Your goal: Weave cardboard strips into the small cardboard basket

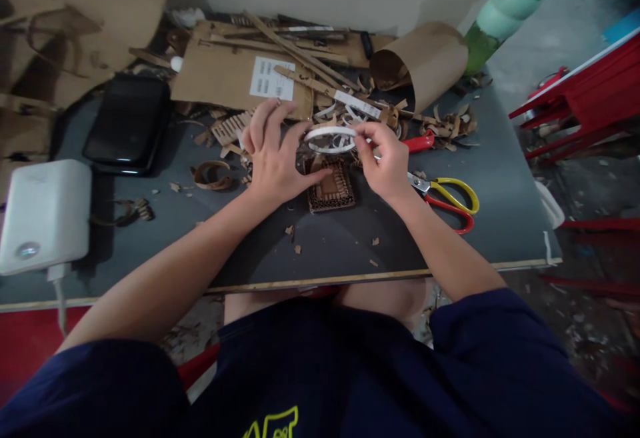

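A thin white ring [331,132], which looks like a narrow roll of tape, is held up on edge by my right hand [386,161], pinched at its right side between thumb and fingers. Across from it, my left hand [273,165] has its fingers spread and its thumb stretched out. The left index fingertip is close to the ring's left side; whether it touches I cannot tell. Below the ring lies a small square cardboard piece [333,205] with corrugated edges, partly covered by my left thumb.
Scissors [453,203] with yellow and red handles and a red handle [421,143] lie to the right. Cardboard sheets [215,81], strips and scraps fill the back, with a cardboard tube [435,65] and green bottle [500,21]. A black case [127,125] and white device [46,215] stand left.
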`<act>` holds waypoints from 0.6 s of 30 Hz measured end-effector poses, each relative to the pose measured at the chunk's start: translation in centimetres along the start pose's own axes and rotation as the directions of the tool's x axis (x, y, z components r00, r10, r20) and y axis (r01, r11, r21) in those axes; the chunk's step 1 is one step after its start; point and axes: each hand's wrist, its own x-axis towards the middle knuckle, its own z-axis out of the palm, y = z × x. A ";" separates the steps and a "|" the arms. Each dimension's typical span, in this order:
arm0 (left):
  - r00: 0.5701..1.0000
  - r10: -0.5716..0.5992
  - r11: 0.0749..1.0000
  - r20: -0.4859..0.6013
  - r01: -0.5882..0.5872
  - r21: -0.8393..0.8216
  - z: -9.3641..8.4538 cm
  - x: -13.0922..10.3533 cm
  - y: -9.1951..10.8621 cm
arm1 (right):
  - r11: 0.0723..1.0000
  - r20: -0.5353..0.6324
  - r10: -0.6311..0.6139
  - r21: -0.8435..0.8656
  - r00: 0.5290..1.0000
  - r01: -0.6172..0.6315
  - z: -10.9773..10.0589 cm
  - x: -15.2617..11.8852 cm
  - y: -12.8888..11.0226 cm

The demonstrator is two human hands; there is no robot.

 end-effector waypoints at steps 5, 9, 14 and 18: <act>0.997 -0.061 0.998 -0.038 0.060 -0.021 1.6 0.2 -1.3 | 0.984 -0.140 0.124 0.146 0.982 -0.103 0.8 0.0 2.3; 0.997 -0.050 0.995 -0.064 0.044 -0.093 2.4 0.6 -2.3 | 0.974 -0.187 0.160 0.192 0.969 -0.123 1.4 0.0 3.4; 0.992 -0.085 0.977 -0.092 0.065 -0.205 2.0 0.7 -2.0 | 0.979 -0.148 0.165 0.140 0.975 -0.145 1.5 -0.1 3.8; 0.940 -0.191 0.974 -0.283 0.145 -0.177 1.0 0.8 -1.5 | 0.986 -0.155 0.150 0.097 0.976 -0.136 1.5 0.0 3.8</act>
